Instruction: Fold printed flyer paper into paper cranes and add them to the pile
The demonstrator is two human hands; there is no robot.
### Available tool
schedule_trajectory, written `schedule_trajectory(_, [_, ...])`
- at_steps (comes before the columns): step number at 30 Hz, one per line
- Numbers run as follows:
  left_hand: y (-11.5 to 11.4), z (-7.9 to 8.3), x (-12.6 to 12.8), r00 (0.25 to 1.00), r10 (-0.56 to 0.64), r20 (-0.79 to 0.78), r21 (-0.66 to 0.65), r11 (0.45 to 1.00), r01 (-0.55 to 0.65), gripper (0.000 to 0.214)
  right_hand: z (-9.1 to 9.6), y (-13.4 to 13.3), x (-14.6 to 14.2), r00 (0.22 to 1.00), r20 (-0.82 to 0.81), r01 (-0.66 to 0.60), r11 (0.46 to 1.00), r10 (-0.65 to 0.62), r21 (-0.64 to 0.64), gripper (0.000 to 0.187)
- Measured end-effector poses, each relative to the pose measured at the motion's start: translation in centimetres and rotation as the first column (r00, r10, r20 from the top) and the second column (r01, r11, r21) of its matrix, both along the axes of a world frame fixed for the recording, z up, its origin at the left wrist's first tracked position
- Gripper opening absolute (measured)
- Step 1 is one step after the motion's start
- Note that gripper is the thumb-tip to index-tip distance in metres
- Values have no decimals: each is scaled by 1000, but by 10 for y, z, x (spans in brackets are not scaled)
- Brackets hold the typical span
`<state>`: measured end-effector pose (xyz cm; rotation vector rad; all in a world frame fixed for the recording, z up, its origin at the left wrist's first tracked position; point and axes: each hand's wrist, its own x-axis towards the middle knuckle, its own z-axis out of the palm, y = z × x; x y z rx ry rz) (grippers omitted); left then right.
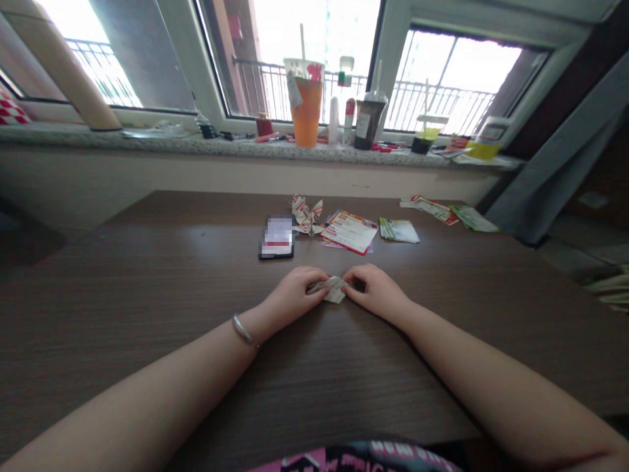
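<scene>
A small piece of folded paper, pale with faint printed lines, is held low over the table between my two hands. My left hand pinches its left side, thumb in front and fingers behind. On the other side, my right hand has its thumb and fingertips closed on the paper's right edge. Just beyond my hands lie a phone with a blurred screen, some folded paper figures with red and white print, and a stack of printed cards.
Green and white cards and loose paper strips lie farther right on the brown table. Along the windowsill stand a tall cup of orange drink, a dark cup and several bottles and small items.
</scene>
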<state>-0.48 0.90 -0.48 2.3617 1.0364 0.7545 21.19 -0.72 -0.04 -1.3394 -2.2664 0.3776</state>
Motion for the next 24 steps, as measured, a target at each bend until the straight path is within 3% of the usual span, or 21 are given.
schedule_trajectory(6, [2,-6,-1,997,-45,-59,158,986,54,17,2,-3,1,990,144,-15,998,5,67,6])
schedule_trajectory(12, [-1,-2,-1,971,53,-234,371,928,38,19,10,-7,0,960,278,-7,994,-24,110,8])
schedule_trajectory(17, [-8,5,0,905,58,-421,404,906,130,22,17,-10,-1,917,398,-25,994,-21,110,15])
schedule_trajectory(24, [-17,11,3,839,69,-540,410,892,190,20,21,-14,-4,868,497,-49,991,-20,126,18])
